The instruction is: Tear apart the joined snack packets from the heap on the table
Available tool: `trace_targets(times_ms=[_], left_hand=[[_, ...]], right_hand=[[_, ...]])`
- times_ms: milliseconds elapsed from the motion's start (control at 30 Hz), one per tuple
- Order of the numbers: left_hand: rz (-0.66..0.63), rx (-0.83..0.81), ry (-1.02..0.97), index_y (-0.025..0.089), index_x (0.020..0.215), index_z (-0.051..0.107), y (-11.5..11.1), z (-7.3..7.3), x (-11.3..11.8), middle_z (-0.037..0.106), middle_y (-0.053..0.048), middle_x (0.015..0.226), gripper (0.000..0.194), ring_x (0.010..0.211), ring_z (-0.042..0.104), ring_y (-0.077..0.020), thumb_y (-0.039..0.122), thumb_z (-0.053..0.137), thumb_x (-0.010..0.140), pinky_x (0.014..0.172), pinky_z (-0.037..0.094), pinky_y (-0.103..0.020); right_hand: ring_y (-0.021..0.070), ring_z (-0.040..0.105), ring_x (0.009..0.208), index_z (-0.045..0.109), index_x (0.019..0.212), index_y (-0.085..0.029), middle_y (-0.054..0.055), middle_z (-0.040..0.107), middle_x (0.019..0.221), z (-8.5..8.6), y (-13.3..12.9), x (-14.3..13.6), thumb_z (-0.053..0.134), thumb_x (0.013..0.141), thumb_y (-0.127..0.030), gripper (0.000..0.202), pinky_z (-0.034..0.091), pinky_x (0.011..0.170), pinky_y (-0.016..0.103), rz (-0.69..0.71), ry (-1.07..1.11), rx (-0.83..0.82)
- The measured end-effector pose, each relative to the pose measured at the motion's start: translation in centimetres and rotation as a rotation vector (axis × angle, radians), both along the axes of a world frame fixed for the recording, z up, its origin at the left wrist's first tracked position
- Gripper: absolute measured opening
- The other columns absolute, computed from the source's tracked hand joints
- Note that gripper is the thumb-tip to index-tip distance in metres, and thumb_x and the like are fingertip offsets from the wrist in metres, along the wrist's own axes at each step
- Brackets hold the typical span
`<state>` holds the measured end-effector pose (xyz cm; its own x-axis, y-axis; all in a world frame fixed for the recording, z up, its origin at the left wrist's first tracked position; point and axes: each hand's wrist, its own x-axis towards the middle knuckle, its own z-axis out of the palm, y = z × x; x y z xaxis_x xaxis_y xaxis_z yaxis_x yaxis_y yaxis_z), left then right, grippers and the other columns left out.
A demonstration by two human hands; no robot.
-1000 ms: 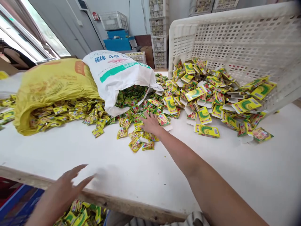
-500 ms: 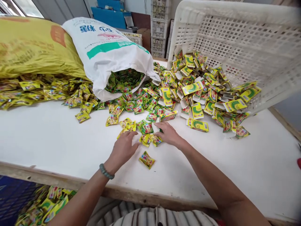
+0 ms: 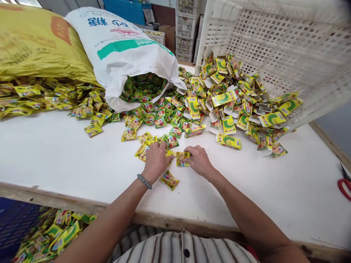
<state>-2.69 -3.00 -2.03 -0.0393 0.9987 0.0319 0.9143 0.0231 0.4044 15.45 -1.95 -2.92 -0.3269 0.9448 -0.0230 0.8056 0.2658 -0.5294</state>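
Observation:
My right hand (image 3: 201, 160) pinches a small yellow candy packet (image 3: 182, 159) by its right side, just over the white table. Close by on the left, my left hand (image 3: 156, 162) has its thumb and fingers closed on another yellow packet (image 3: 170, 155), mostly hidden by the hand. A loose yellow packet (image 3: 169, 180) lies nearer to me, below both hands. Beyond my left fingers are a green packet (image 3: 172, 141) and several yellow packets (image 3: 142, 151), partly covered by the hand.
A white sack (image 3: 137, 60) spills green packets. The yellow sack (image 3: 41, 47) lies left above a yellow packet pile (image 3: 55, 96). A tipped white crate (image 3: 263, 44) stands behind small yellow cartons (image 3: 223, 98). Red-handled scissors (image 3: 344, 184) lie right; a blue crate (image 3: 18, 223) sits below the table.
My left hand has moved right and closed on a packet. My right hand has taken hold of a yellow packet, now turned flat and apart from the others. The view has shifted slightly.

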Motion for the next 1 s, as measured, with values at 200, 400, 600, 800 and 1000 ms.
trace_targets(times_ms=[200,400,600,800,1000], left_hand=[[-0.073,-0.111,-0.948,0.019,0.087,0.062,0.5,1.6,1.3,0.064,-0.002,0.075,0.037,0.073,0.062,-0.0212,0.044,0.079,0.064,0.067,0.047,-0.031],[0.133,-0.218,-1.343,0.019,0.083,0.055,1.2,1.3,2.6,0.06,0.005,0.061,0.047,0.059,0.057,-0.0123,0.039,0.085,0.053,0.059,0.048,-0.024],[0.148,-0.24,-1.249,0.017,0.087,0.06,0.6,-0.3,2.3,0.063,0.003,0.069,0.045,0.059,0.055,-0.0115,0.038,0.083,0.054,0.054,0.044,-0.022],[0.032,-0.156,-1.032,0.019,0.1,0.063,0.4,-0.7,2.6,0.059,0.003,0.067,0.04,0.054,0.051,-0.0122,0.037,0.075,0.066,0.051,0.044,-0.025],[-0.014,-0.188,-0.997,0.019,0.087,0.066,0.8,-1.0,2.4,0.059,0.0,0.071,0.024,0.061,0.054,-0.0149,0.037,0.066,0.072,0.055,0.05,-0.027]], right_hand=[[0.0132,0.054,0.057,0.061,0.078,-0.02,-0.002,0.062,0.064,1.1,0.3,0.8,0.067,0.077,-0.041,0.022,0.042,0.056,0.025,-0.267,0.698,-0.167],[0.0188,0.064,0.079,0.063,0.085,-0.02,0.004,0.069,0.082,1.6,0.9,3.2,0.057,0.083,-0.036,0.018,0.048,0.075,0.032,-0.378,0.666,0.064],[0.0253,0.056,0.093,0.066,0.084,-0.019,0.011,0.065,0.097,-1.5,0.1,4.3,0.067,0.078,-0.027,0.01,0.044,0.082,0.036,-0.356,0.073,0.1],[0.015,0.047,0.06,0.051,0.066,-0.022,-0.003,0.052,0.062,-1.9,0.1,3.8,0.064,0.079,-0.032,0.021,0.036,0.059,0.027,-0.389,0.268,-0.027],[0.0102,0.037,0.054,0.044,0.066,-0.022,-0.007,0.039,0.058,-0.2,0.1,3.6,0.066,0.075,-0.048,0.035,0.031,0.051,0.024,-0.423,0.807,-0.003]])
